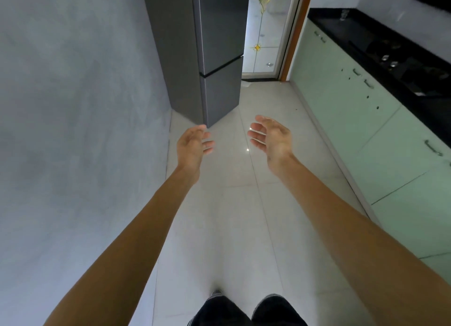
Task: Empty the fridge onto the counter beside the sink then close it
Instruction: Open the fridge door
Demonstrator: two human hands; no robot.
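A tall dark grey fridge stands against the left wall ahead of me, with both its upper and lower doors closed. The black counter runs along the right side of the room. My left hand and my right hand are stretched out in front of me above the floor, palms turned toward each other, fingers relaxed and holding nothing. Both hands are short of the fridge and touch nothing. No sink shows in the head view.
Pale green cabinets with metal handles sit under the counter. A small glass stands at the counter's far end. A glass door with gold flower patterns is behind the fridge. A grey wall is on the left; light floor tiles run between.
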